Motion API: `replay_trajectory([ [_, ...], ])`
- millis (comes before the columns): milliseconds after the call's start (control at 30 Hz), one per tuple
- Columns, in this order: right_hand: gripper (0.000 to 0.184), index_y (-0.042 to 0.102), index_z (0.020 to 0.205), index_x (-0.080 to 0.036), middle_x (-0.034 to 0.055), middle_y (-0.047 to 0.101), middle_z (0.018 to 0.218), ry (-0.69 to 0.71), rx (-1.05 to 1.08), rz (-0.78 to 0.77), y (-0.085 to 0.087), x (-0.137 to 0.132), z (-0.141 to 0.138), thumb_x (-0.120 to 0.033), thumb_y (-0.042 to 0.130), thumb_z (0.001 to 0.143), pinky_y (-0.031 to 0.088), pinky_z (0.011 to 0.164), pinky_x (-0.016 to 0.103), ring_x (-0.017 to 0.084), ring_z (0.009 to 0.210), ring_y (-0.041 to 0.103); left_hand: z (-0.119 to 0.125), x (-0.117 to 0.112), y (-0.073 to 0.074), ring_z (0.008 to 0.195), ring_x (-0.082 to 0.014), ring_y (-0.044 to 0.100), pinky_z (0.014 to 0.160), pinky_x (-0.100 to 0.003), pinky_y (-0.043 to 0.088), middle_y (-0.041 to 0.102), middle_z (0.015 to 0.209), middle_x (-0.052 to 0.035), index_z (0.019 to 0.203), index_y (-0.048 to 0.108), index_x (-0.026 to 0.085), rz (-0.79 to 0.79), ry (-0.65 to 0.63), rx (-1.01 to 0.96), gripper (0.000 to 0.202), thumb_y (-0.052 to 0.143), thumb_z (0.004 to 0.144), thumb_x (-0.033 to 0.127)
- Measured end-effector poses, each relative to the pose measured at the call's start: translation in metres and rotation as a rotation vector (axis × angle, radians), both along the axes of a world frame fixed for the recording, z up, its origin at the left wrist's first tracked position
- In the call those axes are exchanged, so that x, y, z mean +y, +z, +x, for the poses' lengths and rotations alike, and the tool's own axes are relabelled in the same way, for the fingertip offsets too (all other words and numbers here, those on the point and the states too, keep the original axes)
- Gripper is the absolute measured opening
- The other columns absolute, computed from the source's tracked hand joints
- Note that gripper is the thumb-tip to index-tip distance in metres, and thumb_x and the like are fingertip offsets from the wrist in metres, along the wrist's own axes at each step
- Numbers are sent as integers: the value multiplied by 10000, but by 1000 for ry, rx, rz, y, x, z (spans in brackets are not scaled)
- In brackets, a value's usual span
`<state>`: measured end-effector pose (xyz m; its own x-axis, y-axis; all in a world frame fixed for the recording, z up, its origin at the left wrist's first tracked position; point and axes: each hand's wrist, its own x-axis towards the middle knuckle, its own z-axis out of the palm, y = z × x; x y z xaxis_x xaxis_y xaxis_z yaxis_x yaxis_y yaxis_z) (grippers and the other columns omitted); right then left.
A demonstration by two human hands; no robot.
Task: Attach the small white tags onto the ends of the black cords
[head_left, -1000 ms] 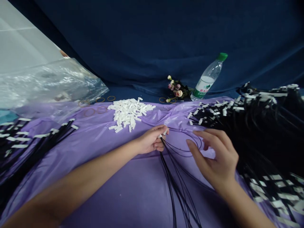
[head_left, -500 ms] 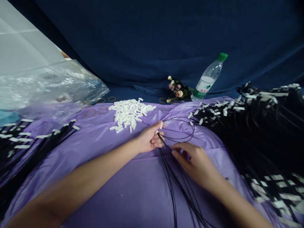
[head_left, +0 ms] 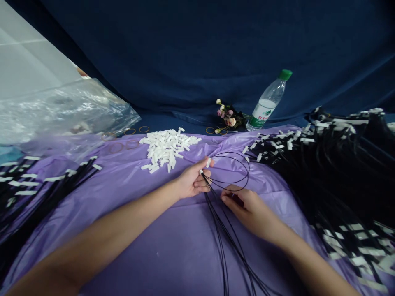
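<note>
Left hand: its fingers (head_left: 203, 183) are closed on a bundle of black cords (head_left: 217, 224), near the middle of the scene.
White tabs: one (head_left: 208, 162) sits at the left thumb, another (head_left: 201, 172) where the cords leave the fingers.
Cords: the bundle trails toward the near side; a thin loop (head_left: 247, 170) curves out to the right.
Right hand (head_left: 245, 205): just right of the bundle, thumb and forefinger close together; whether they pinch a cord, I cannot tell. The two hands are apart.
White pile (head_left: 168, 148): small loose pieces, on the purple sheet (head_left: 138, 250) beyond the left hand.
Right side: a large mass of black cords (head_left: 324, 185) with white tabs.
Left side: more tabbed cords (head_left: 52, 201), near a clear plastic bag (head_left: 68, 107).
Far side: artificial-looking flowers (head_left: 230, 119) beside a green-capped bottle (head_left: 267, 102).
</note>
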<state>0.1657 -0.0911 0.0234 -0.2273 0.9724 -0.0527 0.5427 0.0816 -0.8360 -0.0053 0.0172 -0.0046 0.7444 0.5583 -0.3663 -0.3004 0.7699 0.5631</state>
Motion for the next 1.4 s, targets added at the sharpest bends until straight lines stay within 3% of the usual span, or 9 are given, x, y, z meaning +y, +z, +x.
replay_trajectory([
  [400, 174, 527, 891, -188, -39, 499, 638, -63, 175, -82, 2, -2, 5, -331, 455, 958, 335, 504, 219, 100, 556, 437, -1, 0, 3, 306, -38, 134, 327, -164, 158, 311, 440, 110, 826, 504, 215, -8, 25, -6, 220, 495, 928, 409],
  [600, 127, 555, 925, -193, -11, 602, 704, 21, 468, -243, 27, -5, 29, -314, 524, 942, 438, 534, 212, 92, 575, 531, -1, 3, 3, 297, -27, 174, 328, -162, 140, 345, 464, 103, 818, 507, 210, -57, 160, 12, 208, 496, 933, 383],
  [767, 181, 685, 854, -189, 40, 668, 765, 51, 679, -169, 42, -12, 47, -307, 566, 922, 557, 637, 307, 155, 655, 663, 0, 5, 1, 295, -23, 202, 326, -171, 132, 362, 484, 97, 818, 503, 210, -79, 245, 33, 204, 526, 917, 387],
  [933, 112, 717, 898, -253, 4, 622, 676, -193, 826, 117, 32, -9, 44, -343, 682, 839, 545, 538, 306, 147, 568, 611, 4, 2, 2, 302, -21, 220, 334, -173, 164, 379, 507, 94, 821, 506, 203, -47, 221, 53, 206, 515, 922, 382],
  [1033, 135, 716, 841, -285, 8, 616, 789, -338, 872, 268, 27, -4, 37, -415, 718, 803, 564, 646, 323, 148, 691, 627, 6, -2, 4, 308, -20, 218, 344, -171, 199, 360, 507, 101, 835, 516, 202, 43, 183, 102, 199, 511, 924, 380],
  [1133, 250, 668, 737, -290, 5, 605, 840, -389, 935, 257, 25, -2, 30, -534, 712, 765, 578, 778, 382, 174, 801, 657, 8, -6, 5, 314, -21, 212, 353, -170, 225, 322, 501, 106, 835, 521, 201, 144, 135, 135, 189, 543, 905, 376],
  [1200, 228, 659, 764, -304, -24, 562, 690, -317, 968, 220, 23, -3, 26, -527, 674, 805, 583, 657, 337, 135, 628, 616, 9, -8, 5, 313, -21, 206, 356, -171, 233, 309, 501, 106, 827, 521, 202, 189, 113, 141, 183, 560, 895, 367],
  [1300, 99, 688, 927, -318, -57, 511, 541, -222, 824, 222, 19, -7, 21, -389, 651, 867, 461, 439, 227, 94, 444, 480, 8, -9, 5, 312, -19, 199, 354, -168, 244, 308, 499, 104, 826, 522, 202, 223, 89, 143, 177, 565, 891, 361],
  [1400, 78, 721, 907, -254, -6, 645, 648, -295, 419, 343, 15, -8, 18, -277, 678, 846, 447, 475, 228, 114, 534, 560, 7, -8, 3, 315, -24, 199, 349, -162, 259, 319, 489, 106, 835, 519, 202, 248, 48, 131, 189, 566, 888, 377],
])
